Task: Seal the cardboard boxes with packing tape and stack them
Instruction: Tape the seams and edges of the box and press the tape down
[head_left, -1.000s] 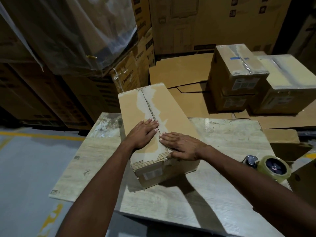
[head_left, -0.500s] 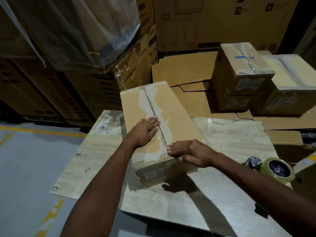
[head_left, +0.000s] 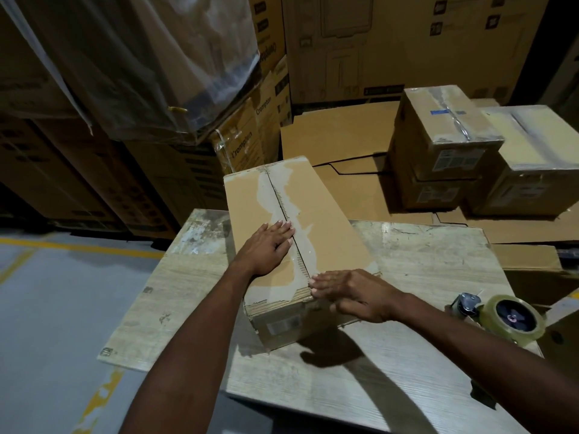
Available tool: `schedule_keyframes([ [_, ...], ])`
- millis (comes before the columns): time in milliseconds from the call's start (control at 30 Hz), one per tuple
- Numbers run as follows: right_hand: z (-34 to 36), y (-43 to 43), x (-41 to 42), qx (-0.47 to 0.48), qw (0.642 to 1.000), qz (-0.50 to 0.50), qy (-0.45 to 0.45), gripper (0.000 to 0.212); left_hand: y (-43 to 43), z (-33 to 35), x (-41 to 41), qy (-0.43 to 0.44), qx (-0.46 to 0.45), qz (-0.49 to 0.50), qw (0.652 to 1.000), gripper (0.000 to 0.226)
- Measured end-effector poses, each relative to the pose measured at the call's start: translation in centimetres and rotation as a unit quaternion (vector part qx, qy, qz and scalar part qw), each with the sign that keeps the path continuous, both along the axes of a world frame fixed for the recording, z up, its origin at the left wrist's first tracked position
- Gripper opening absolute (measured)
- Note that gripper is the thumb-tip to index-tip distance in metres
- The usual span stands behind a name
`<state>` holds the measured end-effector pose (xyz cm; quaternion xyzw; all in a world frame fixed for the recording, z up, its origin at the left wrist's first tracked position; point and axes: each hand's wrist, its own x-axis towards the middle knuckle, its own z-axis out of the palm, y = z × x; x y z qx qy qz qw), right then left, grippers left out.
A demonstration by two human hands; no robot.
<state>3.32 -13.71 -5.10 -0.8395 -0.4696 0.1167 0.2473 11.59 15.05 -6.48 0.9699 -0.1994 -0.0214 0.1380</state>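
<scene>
Cardboard is lying under both palms: my left hand (head_left: 269, 245) is pressing flat beside the seam (head_left: 279, 205), and my right hand (head_left: 354, 296) is resting with straight fingers on the box (head_left: 326, 220) at its near end. The box is sitting on the tabletop (head_left: 423, 261), its long axis running away from me. The tape dispenser (head_left: 513, 317) is nearer my right.

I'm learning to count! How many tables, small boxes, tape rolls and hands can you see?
Tables: 1, the table
Small boxes: 4, the near box, top box, bottom box, side box
Tape rolls: 1, the tape roll
Hands: 2, left hand, right hand
Total: 8
</scene>
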Motion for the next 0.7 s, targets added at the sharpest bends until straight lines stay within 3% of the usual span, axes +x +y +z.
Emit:
schedule_keyframes([
  [67,0.7,-0.3,0.5,0.068,0.997,-0.034,0.027,0.040,0.0,0.0,-0.4,-0.003,-0.011,0.010,1.000,0.050],
  [133,1.6,0.1,1.4,0.086,0.994,-0.066,-0.013,0.041,0.1,0.0,-0.6,-0.001,-0.014,0.014,1.000,0.051],
  [300,2.5,2.0,5.0,-0.013,0.995,-0.057,-0.079,0.064,0.4,-0.2,-0.5,0.002,0.005,0.015,1.000,0.057],
  [500,1.1,4.1,7.1,-0.088,0.990,-0.021,-0.108,0.064,0.7,0.2,2.7,0.023,0.008,0.017,1.000,0.063],
  [700,-0.4,4.2,7.3,-0.103,0.990,-0.023,-0.093,0.065,1.2,0.0,8.1,0.022,0.036,0.013,0.999,0.080],
])
